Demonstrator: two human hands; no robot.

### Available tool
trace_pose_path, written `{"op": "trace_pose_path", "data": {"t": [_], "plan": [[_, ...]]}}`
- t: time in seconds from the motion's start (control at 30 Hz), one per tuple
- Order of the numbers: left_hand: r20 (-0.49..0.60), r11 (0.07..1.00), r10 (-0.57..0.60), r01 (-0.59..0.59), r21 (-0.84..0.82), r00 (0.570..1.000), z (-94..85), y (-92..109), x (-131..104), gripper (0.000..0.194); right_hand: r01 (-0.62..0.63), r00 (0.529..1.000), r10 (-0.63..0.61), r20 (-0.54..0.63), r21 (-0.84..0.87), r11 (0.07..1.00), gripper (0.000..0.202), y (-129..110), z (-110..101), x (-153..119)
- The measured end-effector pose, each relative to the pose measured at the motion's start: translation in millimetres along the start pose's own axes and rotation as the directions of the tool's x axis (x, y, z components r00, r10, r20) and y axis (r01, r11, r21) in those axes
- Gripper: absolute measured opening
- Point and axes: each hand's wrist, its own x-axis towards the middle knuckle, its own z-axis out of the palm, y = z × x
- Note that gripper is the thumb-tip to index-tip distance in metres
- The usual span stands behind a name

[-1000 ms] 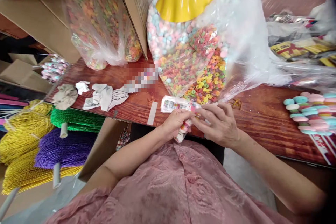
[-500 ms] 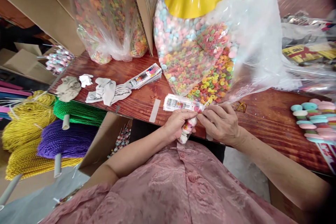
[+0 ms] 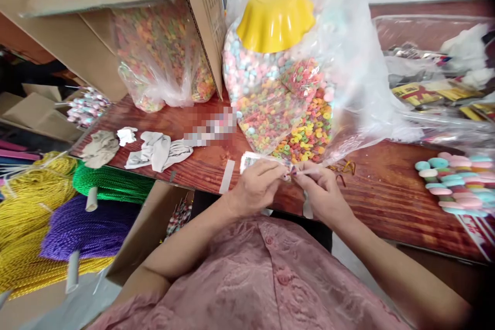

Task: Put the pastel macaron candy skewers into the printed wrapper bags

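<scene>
My left hand (image 3: 261, 188) is closed round a small clear candy packet (image 3: 286, 176), most of it hidden behind the fingers. Close against it, my right hand (image 3: 323, 188) pinches the packet's neck, where a small dark bit shows between the fingertips. Just beyond my left fingers lies a stack of printed wrappers (image 3: 249, 160), partly covered by the hand. Shiny gold ties (image 3: 345, 166) rest on the table to the right of my right hand.
Behind the hands stands a clear bag of ring candies and marshmallows (image 3: 305, 134), topped by a yellow bowl (image 3: 276, 15). A cardboard box (image 3: 201, 15) stands back left. Grey gloves (image 3: 160, 152) lie left; marshmallow skewers (image 3: 456, 183) lie right. Coloured cords (image 3: 93, 227) sit lower left.
My left hand has turned over the packet, which showed below the fingers before and is now mostly hidden. My right hand still pinches beside it. The view has tilted upward.
</scene>
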Motion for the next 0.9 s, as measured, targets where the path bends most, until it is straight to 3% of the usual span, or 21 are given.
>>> {"op": "trace_pose_path", "data": {"t": [0.07,0.13,0.17,0.23,0.3,0.37,0.47,0.5,0.57,0.63,0.7,0.73,0.8,0.87,0.9], "plan": [[-0.081,0.991,0.005,0.006,0.133,0.997,-14.6,-5.7,4.9,0.027,-0.216,0.976,0.191,0.108,0.304,0.928,0.025,-16.4,5.5,-13.1],[-0.183,0.975,-0.18,0.2,0.096,0.966,-24.5,-7.3,9.5,0.047,-0.321,0.946,0.262,0.189,0.446,0.836,0.029,-29.8,12.2,-23.7],[-0.192,0.95,-0.31,0.313,-0.018,0.931,-27.3,-6.2,11.3,0.052,-0.316,0.948,0.253,0.195,0.458,0.831,0.028,-33.3,16.1,-26.4],[-0.045,0.807,-0.528,0.484,-0.338,0.848,-31.0,-0.8,14.2,0.051,-0.187,0.979,0.148,0.14,0.332,0.925,0.025,-31.5,24.8,-24.8],[0.156,0.634,-0.553,0.535,-0.558,0.818,-35.6,7.2,15.6,0.049,0.049,0.996,-0.052,0.067,0.054,0.997,0.022,-19.3,33.7,-14.4],[0.214,0.606,-0.474,0.493,-0.624,0.854,-43.9,14.6,15.2,0.041,0.243,0.97,-0.236,0.058,-0.174,0.954,0.019,-3.4,40.6,1.0],[0.116,0.698,-0.419,0.401,-0.593,0.901,-58.0,18.6,9.6,0.025,0.333,0.942,-0.334,0.043,-0.263,0.905,0.019,9.9,45.2,22.3],[0.058,0.694,-0.461,0.401,-0.598,0.885,-60.6,17.9,6.4,0.024,0.367,0.925,-0.379,0.02,-0.297,0.881,0.02,9.2,45.8,27.3],[0.019,0.595,-0.583,0.443,-0.67,0.812,-60.7,15.2,-1.2,0.035,0.472,0.853,-0.521,-0.026,-0.388,0.792,0.019,1.0,47.8,33.5],[0.144,0.427,-0.64,0.505,-0.751,0.755,-55.1,13.0,-7.9,0.056,0.569,0.763,-0.645,-0.041,-0.43,0.701,0.017,-12.1,52.4,34.9],[0.285,0.312,-0.608,0.553,-0.773,0.741,-49.0,12.1,-11.4,0.057,0.613,0.736,-0.675,-0.045,-0.38,0.693,0.016,-23.8,59.7,32.2],[0.291,0.296,-0.608,0.552,-0.78,0.738,-47.7,11.9,-11.7,0.048,0.61,0.752,-0.658,-0.04,-0.337,0.717,0.017,-27.5,63.8,29.6],[0.178,0.301,-0.671,0.484,-0.822,0.72,-51.2,11.6,-9.7,0.033,0.55,0.826,-0.564,0.012,-0.24,0.8,0.019,-28.9,72.0,23.4],[0.072,0.29,-0.736,0.409,-0.865,0.673,-62.5,12.1,-6.3,0.03,0.405,0.911,-0.388,0.14,-0.118,0.907,0.019,-22.7,79.6,18.3],[0.076,0.268,-0.744,0.399,-0.877,0.664,-69.6,12.8,-4.8,0.032,0.309,0.93,-0.292,0.222,-0.047,0.95,0.018,-18.0,83.2,16.9]]}}
